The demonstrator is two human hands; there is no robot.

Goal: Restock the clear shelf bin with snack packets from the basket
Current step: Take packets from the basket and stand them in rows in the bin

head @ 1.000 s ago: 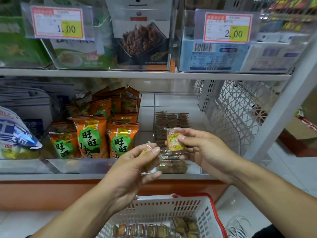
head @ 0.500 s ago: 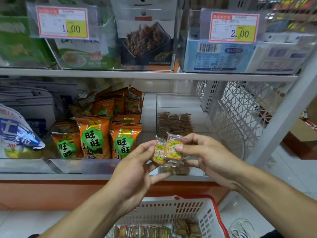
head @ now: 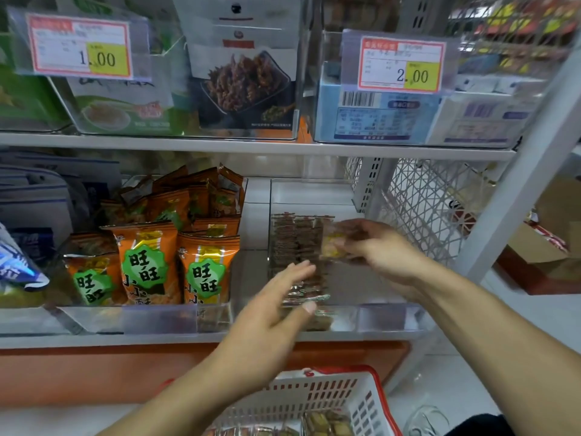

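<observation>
Now the right hand (head: 382, 247) pinches a packet (head: 330, 245) over the bin (head: 390, 316) toward its right wall, left hand (head: 270, 313) loose and empty, so next comes setting it beside the rows.

So from my view the clear shelf bin (head: 390, 317) sits on the lower shelf (head: 94, 341), right of the bin of standing bags (head: 147, 262). Rows of snack packets (head: 292, 240) fill its left side. My right hand (head: 383, 250) is inside it with a packet (head: 331, 247) — left hand (head: 270, 313) at the front lip. The basket (head: 314, 398) is below, nearer me.
</observation>
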